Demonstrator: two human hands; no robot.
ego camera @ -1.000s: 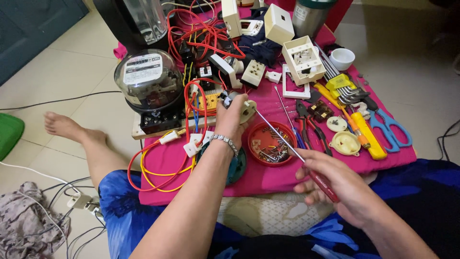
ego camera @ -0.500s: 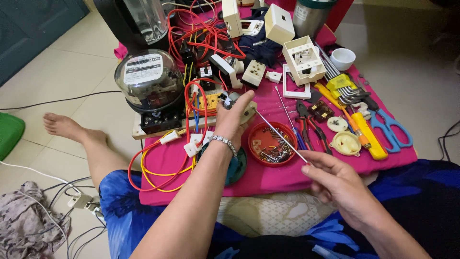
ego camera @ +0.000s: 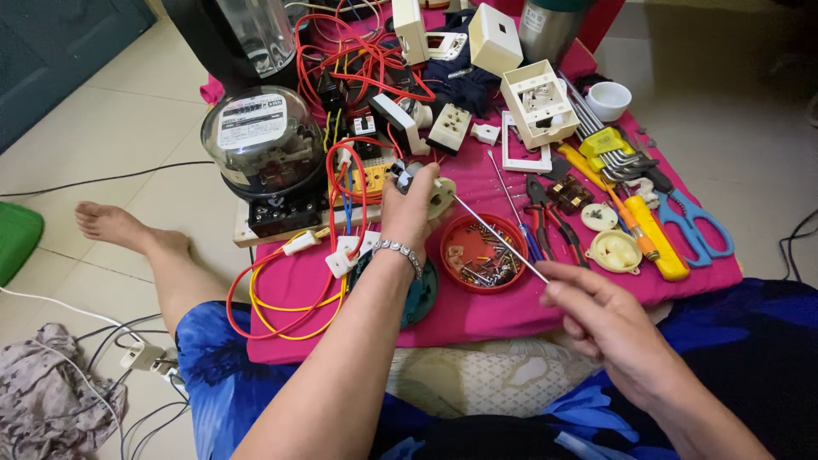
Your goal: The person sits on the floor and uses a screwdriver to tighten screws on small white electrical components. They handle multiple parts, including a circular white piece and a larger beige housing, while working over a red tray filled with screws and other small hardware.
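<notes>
Fingers of the right hand (ego camera: 609,328) pinch a screwdriver (ego camera: 494,232) shaft near its back end, the tip slanting out over the red dish (ego camera: 464,255) of screws toward the left hand (ego camera: 411,209). Left fingers close round a small cream fitting (ego camera: 439,194) just beyond that dish. Seemingly mid-fastening; next the tip must seat squarely in the fitting's screw. Farther out stands the meter (ego camera: 260,145).

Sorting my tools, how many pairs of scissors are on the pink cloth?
1. The blue-handled scissors lie at the right edge of the pink cloth, beside the yellow-handled tool. Clutter may hide others.
</notes>
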